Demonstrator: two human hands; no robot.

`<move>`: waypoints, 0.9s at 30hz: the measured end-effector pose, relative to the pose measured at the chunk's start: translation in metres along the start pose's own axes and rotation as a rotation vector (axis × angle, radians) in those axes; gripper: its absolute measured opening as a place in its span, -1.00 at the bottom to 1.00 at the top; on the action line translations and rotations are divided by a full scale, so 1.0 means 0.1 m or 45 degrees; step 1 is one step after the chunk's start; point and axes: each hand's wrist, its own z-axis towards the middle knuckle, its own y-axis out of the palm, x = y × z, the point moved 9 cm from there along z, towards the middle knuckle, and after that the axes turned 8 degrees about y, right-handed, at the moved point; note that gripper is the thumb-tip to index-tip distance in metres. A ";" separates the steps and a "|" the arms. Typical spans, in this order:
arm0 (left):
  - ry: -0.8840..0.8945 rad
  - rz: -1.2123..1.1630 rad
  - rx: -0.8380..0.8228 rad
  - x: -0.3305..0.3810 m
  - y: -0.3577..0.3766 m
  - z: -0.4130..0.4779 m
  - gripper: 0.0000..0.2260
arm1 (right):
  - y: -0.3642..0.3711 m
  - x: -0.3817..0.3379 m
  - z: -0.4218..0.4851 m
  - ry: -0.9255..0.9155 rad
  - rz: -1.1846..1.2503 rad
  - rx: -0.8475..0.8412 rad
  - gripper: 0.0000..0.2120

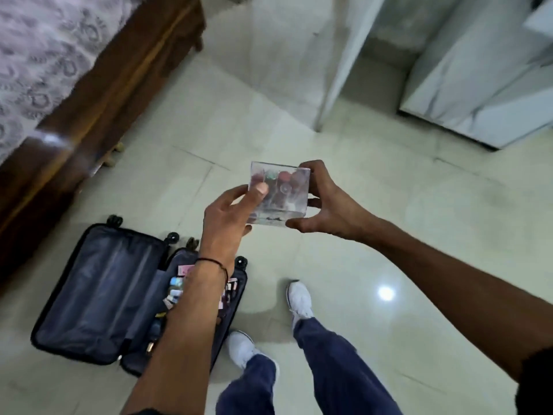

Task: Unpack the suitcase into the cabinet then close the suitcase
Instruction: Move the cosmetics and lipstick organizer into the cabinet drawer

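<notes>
head view: left hand (227,223) and right hand (326,202) grip a clear box (279,194) of small coloured items between them, left thumb on its upper face. suitcase (98,292) lies open on the floor under the left forearm, small items in its half nearer the hands. cabinet (478,79) beyond the right hand, well apart.

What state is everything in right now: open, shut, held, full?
Suitcase, open flat on the floor; one half holds small items, the other looks bare.
Clear box, held in the air, coloured things inside; lid cannot be told.
Left hand, grips one side of the box.
Right hand, grips the opposite side.
Cabinet, seems to stand open.
</notes>
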 end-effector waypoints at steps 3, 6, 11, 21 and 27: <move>0.055 0.030 -0.097 0.73 0.58 -0.59 -0.62 | -0.67 -0.35 -0.85 0.033 0.103 0.168 -0.34; 0.065 0.031 -0.227 1.08 1.17 -1.05 -0.65 | -1.19 -0.37 -1.58 0.065 0.259 0.313 -0.32; 0.052 0.068 -0.486 1.19 2.20 -1.57 -0.71 | -1.86 -0.05 -2.56 0.074 0.465 0.532 -0.23; 0.126 0.120 -0.727 1.31 4.05 -2.00 -0.58 | -3.31 0.68 -3.48 0.026 0.460 0.807 -0.37; 0.137 0.092 -0.791 1.62 5.13 -1.76 -0.64 | -4.40 0.89 -3.63 -0.070 0.549 0.934 -0.32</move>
